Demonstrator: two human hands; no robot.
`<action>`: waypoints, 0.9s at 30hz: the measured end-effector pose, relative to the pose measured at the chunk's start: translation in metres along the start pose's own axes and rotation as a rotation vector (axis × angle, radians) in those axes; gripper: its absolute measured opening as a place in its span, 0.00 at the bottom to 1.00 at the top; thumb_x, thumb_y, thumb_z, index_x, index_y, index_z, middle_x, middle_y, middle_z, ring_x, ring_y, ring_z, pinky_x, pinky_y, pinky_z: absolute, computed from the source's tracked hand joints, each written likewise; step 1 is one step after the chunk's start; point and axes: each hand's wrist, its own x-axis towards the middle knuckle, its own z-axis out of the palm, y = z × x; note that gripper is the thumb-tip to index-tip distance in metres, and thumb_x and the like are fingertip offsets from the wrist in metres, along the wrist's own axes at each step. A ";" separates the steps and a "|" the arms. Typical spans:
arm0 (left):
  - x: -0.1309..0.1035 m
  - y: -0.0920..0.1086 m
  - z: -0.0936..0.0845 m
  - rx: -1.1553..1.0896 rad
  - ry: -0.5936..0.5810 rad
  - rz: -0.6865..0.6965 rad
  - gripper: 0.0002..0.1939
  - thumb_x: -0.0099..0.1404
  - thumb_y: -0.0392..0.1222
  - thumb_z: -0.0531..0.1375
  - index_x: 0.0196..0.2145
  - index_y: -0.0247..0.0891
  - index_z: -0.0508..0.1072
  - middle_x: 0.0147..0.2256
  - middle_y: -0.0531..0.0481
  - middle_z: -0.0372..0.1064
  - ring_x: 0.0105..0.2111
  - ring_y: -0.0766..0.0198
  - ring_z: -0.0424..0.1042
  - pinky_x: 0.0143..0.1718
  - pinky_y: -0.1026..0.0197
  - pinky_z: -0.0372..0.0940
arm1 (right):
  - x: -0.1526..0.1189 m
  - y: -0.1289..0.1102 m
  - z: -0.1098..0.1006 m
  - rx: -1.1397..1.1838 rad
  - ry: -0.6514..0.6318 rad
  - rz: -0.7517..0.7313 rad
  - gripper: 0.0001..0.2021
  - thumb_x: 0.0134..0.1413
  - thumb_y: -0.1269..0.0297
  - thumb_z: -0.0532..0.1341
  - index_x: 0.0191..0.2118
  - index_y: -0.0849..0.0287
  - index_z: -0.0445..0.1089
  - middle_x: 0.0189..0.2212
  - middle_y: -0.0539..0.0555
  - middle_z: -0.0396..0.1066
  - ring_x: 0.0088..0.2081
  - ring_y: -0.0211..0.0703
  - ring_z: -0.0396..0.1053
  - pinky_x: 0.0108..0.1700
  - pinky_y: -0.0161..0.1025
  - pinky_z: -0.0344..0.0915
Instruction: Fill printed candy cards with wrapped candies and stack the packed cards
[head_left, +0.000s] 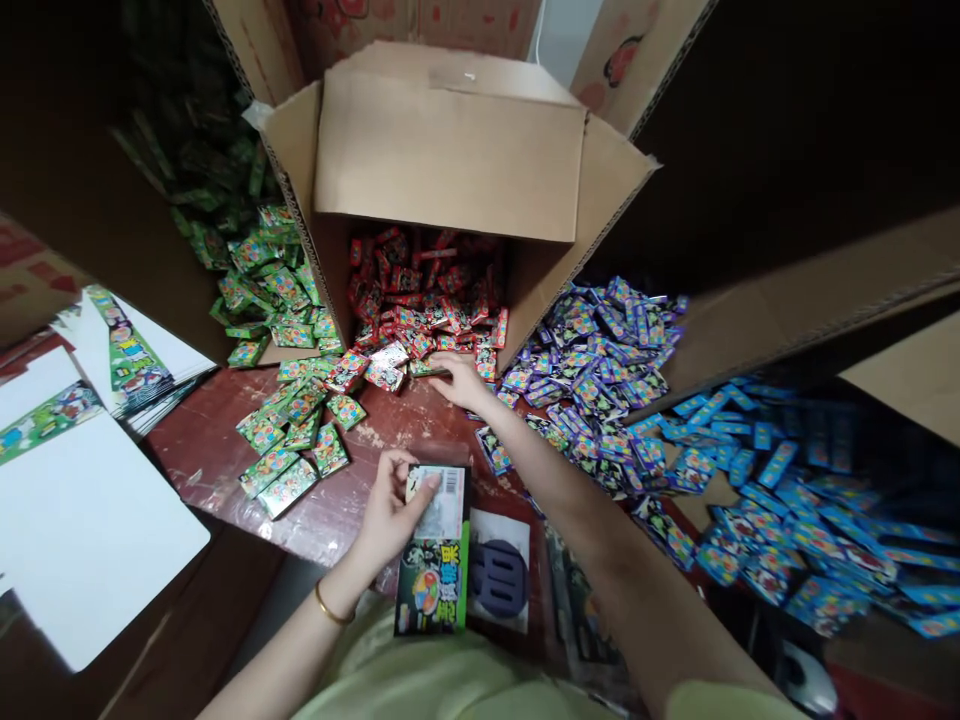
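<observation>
My left hand (397, 500) grips a black and green candy box (431, 590) near my lap, thumb across the pale label panel at its top. Ahead of it, my right hand (459, 382) reaches to the mouth of the middle carton. Its fingers are apart, beside a small green packet partly hidden by the fingertips. Red candy packets (427, 290) spill from that carton just behind the hand. To its left, loose green candy packets (300, 415) lie on the table, with a shiny pale packet (387, 366) among the red ones.
Purple packets (592, 350) and blue packets (795, 520) spread to the right from other cartons. The middle cardboard carton (450, 150) has its flap hanging over the opening. White printed sheets (97, 520) lie left on the red table (217, 450). A purple slotted disc (501, 580) sits by the candy box.
</observation>
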 end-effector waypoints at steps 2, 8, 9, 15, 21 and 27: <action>-0.002 0.002 0.002 -0.064 0.031 0.014 0.17 0.61 0.48 0.62 0.39 0.43 0.56 0.29 0.58 0.61 0.26 0.69 0.65 0.28 0.67 0.62 | 0.022 0.004 0.012 -0.105 0.014 0.036 0.13 0.50 0.71 0.64 0.44 0.66 0.71 0.54 0.67 0.64 0.58 0.55 0.60 0.60 0.53 0.57; -0.002 0.003 0.004 -0.074 0.095 0.000 0.18 0.62 0.48 0.61 0.42 0.44 0.56 0.27 0.58 0.62 0.24 0.68 0.65 0.26 0.66 0.61 | 0.027 0.007 0.018 -0.171 -0.026 0.026 0.15 0.53 0.74 0.59 0.48 0.68 0.67 0.50 0.71 0.66 0.56 0.60 0.60 0.58 0.55 0.55; -0.002 0.002 0.004 -0.068 0.092 0.003 0.18 0.62 0.48 0.62 0.44 0.44 0.56 0.28 0.58 0.62 0.25 0.68 0.66 0.26 0.66 0.61 | 0.023 0.009 0.013 -0.169 -0.033 0.025 0.16 0.54 0.75 0.57 0.49 0.67 0.67 0.48 0.69 0.69 0.54 0.59 0.63 0.58 0.55 0.56; 0.004 -0.001 0.006 0.008 0.100 0.051 0.20 0.62 0.48 0.62 0.48 0.44 0.59 0.33 0.54 0.65 0.33 0.65 0.69 0.34 0.63 0.64 | -0.015 0.008 -0.029 0.358 0.072 0.101 0.24 0.56 0.69 0.58 0.59 0.59 0.60 0.44 0.57 0.73 0.43 0.43 0.71 0.49 0.43 0.68; 0.005 -0.002 0.014 0.016 0.036 0.038 0.20 0.61 0.47 0.63 0.47 0.42 0.60 0.31 0.55 0.65 0.28 0.67 0.68 0.29 0.64 0.63 | -0.082 -0.030 -0.042 1.011 0.144 0.141 0.23 0.42 0.64 0.71 0.47 0.55 0.71 0.40 0.52 0.74 0.39 0.37 0.73 0.44 0.37 0.71; 0.004 0.002 0.022 -0.006 0.022 0.056 0.21 0.59 0.47 0.65 0.45 0.41 0.61 0.31 0.54 0.68 0.29 0.65 0.72 0.30 0.63 0.66 | -0.116 -0.026 -0.039 0.868 0.164 0.295 0.13 0.40 0.59 0.72 0.34 0.59 0.77 0.34 0.54 0.78 0.35 0.42 0.75 0.45 0.43 0.71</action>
